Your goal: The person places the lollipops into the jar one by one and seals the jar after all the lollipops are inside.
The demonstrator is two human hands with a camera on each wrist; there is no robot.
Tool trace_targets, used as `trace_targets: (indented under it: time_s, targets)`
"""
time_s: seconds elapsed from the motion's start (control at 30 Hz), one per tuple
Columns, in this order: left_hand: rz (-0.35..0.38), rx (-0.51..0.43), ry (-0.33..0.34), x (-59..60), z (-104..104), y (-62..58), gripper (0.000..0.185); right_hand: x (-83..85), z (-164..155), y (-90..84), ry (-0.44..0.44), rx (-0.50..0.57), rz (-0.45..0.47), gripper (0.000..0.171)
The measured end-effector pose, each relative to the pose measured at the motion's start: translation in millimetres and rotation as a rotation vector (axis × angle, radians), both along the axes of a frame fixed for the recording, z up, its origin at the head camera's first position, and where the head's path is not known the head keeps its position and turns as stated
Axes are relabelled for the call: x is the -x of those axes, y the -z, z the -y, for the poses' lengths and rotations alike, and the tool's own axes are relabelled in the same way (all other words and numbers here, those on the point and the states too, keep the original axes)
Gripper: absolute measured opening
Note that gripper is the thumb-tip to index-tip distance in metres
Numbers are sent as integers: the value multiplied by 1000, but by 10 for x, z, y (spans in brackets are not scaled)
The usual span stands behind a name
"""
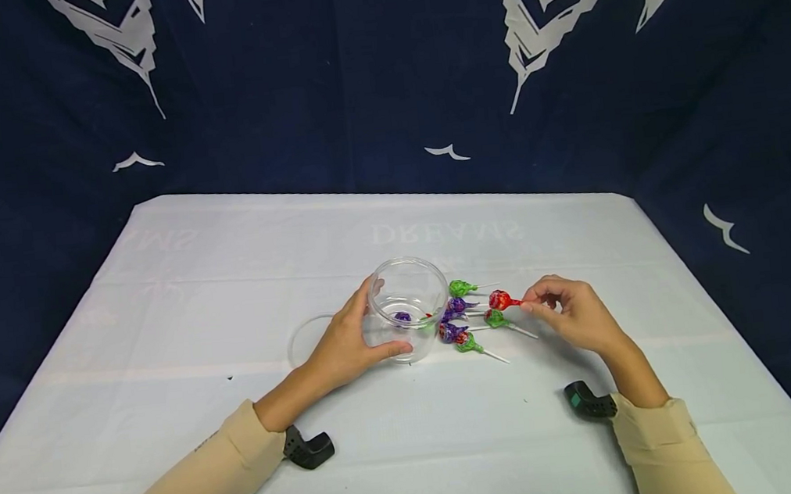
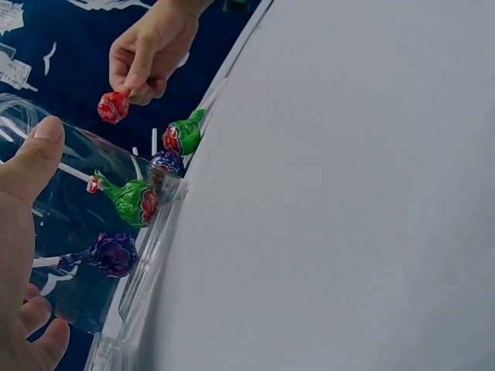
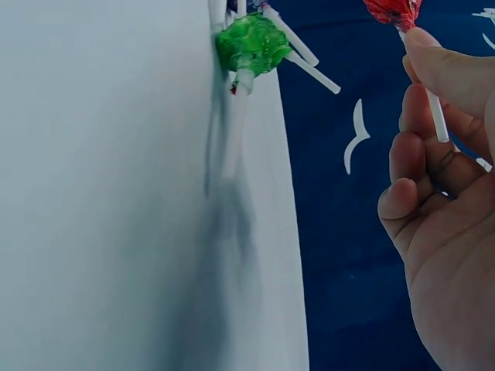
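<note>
My left hand [image 1: 347, 341] grips a clear round plastic jar [image 1: 413, 281] from its left side, thumb in front and fingers behind. The jar stands on the table with its mouth up and no lid on it. In the left wrist view, a green lollipop [image 2: 133, 202] and a purple lollipop [image 2: 114, 255] lie inside, near the bottom. Right of the jar, my right hand [image 1: 574, 314] pinches the stick of a red lollipop [image 1: 500, 300] between thumb and fingertips. Its wrapped head points toward the jar, raised over the other lollipops.
Several green and purple lollipops lie in a loose cluster just right of the jar, among them a green lollipop [image 1: 462, 288] at the back. A clear round lid [image 1: 293, 341] lies left of the jar, partly behind my left hand. A white cloth covers the table [image 1: 422, 464].
</note>
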State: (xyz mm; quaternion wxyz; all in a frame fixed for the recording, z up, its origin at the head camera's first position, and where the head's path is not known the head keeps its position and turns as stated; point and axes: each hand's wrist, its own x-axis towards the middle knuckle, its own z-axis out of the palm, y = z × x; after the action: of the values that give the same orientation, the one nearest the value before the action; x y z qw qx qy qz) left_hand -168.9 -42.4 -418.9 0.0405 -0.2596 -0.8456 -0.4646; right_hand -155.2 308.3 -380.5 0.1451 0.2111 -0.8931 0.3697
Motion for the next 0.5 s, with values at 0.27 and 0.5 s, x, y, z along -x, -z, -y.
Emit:
trace_targets:
  time_s: [0.27,0.5]
  targets:
    - [-4,-6,6,7,1,12,111,-41,119,-157,15,-21,-4,14]
    - [-16,-3,4,9,-1,21,111,-112,277,-352,-4,-20,-6,12]
